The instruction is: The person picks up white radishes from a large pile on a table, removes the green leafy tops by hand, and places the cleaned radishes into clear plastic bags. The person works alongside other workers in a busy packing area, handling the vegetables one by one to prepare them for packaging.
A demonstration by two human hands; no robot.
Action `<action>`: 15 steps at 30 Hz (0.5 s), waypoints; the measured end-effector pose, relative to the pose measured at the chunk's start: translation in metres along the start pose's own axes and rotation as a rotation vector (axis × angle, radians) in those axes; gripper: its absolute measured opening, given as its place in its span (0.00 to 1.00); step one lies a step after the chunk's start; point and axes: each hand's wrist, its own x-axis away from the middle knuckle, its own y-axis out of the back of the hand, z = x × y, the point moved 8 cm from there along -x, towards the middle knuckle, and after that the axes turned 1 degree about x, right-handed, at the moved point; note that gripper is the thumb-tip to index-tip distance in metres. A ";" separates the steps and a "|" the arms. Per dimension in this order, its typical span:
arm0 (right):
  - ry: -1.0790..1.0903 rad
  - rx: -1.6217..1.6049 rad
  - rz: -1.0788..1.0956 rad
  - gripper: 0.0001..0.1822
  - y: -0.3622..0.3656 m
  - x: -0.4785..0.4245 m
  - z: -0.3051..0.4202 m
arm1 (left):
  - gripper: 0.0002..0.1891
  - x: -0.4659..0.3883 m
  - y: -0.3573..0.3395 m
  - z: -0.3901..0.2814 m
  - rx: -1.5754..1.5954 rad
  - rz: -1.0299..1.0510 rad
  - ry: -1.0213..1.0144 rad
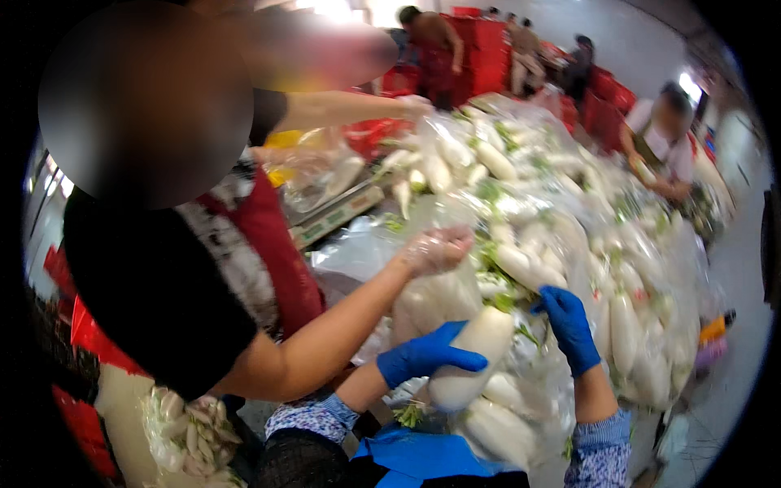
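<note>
My left hand (427, 357), in a blue glove, grips a thick white radish (479, 351) around its side. The radish tilts with its trimmed green top up and to the right. My right hand (567, 326), also blue-gloved, is raised to the right of that radish and apart from it. Its fingers curl in, and whether they pinch anything small is hidden. Just behind its fingertips lies another white radish (525, 265) on the heap. More white radishes (500, 433) rest in clear plastic below my hands.
A co-worker's gloved hand (439, 250) reaches in from the left, close above my left hand. Beside that person stands a scale (338, 213). Bagged radishes (634, 329) fill the right side. Another person (662, 137) handles a radish at the far right; red crates (479, 58) stand behind.
</note>
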 end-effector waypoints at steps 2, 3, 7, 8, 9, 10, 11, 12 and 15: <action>-0.025 -0.257 0.066 0.15 -0.021 0.016 0.052 | 0.44 0.004 -0.011 0.005 0.186 0.114 0.057; 0.010 -0.206 0.113 0.16 -0.028 0.023 0.077 | 0.45 0.005 -0.019 0.005 0.232 0.166 0.079; 0.265 0.041 0.245 0.20 -0.056 0.034 0.139 | 0.43 0.002 -0.029 -0.011 0.218 0.217 0.081; 0.358 0.153 0.178 0.20 -0.052 0.023 0.122 | 0.41 -0.008 -0.030 -0.016 0.168 0.205 0.064; 0.203 0.007 0.133 0.20 -0.045 0.008 0.114 | 0.40 -0.017 -0.028 -0.020 0.119 0.178 0.049; 0.154 -0.091 0.100 0.21 -0.052 -0.006 0.126 | 0.38 -0.008 -0.015 -0.025 0.073 0.086 0.021; 0.071 -0.164 0.034 0.21 -0.049 -0.016 0.126 | 0.36 -0.007 -0.005 -0.021 0.043 0.039 0.009; 0.076 -0.243 -0.002 0.21 -0.048 -0.031 0.126 | 0.37 -0.010 0.005 -0.015 0.166 0.045 0.064; 0.239 -0.002 0.039 0.21 -0.056 -0.041 0.107 | 0.40 0.011 0.006 -0.007 0.527 0.082 0.093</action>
